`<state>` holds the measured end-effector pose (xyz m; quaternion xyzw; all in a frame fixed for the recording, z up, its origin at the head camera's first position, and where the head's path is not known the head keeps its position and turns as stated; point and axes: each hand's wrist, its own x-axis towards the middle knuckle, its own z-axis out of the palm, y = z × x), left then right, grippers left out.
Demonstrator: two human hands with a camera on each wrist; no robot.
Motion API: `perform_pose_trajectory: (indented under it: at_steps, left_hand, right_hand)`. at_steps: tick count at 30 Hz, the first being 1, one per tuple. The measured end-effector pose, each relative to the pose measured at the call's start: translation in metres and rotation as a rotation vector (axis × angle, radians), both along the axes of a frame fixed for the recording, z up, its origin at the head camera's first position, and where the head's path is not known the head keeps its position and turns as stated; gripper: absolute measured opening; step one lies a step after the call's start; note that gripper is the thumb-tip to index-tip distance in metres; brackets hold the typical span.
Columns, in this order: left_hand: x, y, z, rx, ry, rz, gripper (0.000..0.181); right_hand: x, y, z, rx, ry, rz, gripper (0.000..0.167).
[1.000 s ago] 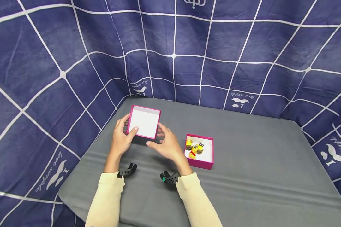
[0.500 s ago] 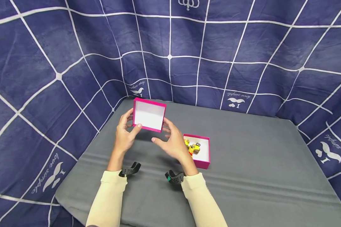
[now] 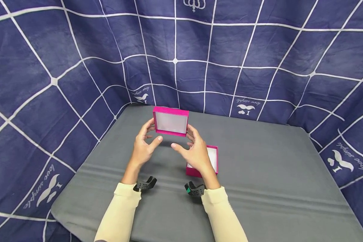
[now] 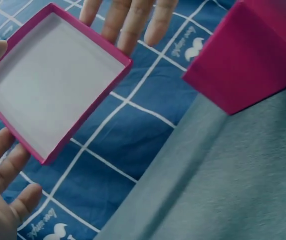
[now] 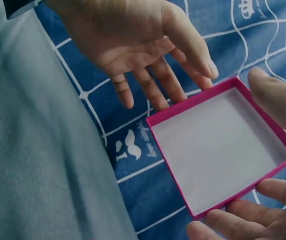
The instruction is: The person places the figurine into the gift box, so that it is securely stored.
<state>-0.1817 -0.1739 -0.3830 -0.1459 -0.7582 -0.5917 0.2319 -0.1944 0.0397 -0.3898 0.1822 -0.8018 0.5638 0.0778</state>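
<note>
A shallow, square pink box lid [image 3: 171,121] with a white inside is held up above the table, its hollow side facing me. My left hand [image 3: 143,148] holds its left side with the fingers, and my right hand [image 3: 196,151] holds the right side. Both thumbs point inward, below the lid's lower edge in the head view. The left wrist view shows fingers along two opposite sides of the lid [image 4: 55,82]. Beneath my right hand, a deeper pink box [image 3: 193,172] stands on the table, partly covered; what lies in it is hidden by the hand.
The table [image 3: 275,168] has a grey cloth with folds. Navy curtains [image 3: 224,43] with white grid lines close off the back and sides. Each wrist wears a black band, such as the right wristband [image 3: 195,189].
Both hands have carried the lid to the right and tipped it more upright. My left thumb has come off its inside. The right hand now covers the yellow figures in the box.
</note>
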Motion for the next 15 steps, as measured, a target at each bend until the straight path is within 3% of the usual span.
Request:
perform_pose_trajectory:
  at_steps: [11,15]
  left_hand:
    - [0.001,0.016,-0.004,-0.012,0.004,-0.083,0.069]
    - [0.002,0.021,-0.004,-0.023,0.004,-0.092,0.068]
  right_hand:
    - [0.002,0.021,-0.002,-0.046,-0.006,-0.012,0.095]
    - [0.005,0.029,-0.003,-0.010,0.013,-0.047,0.095]
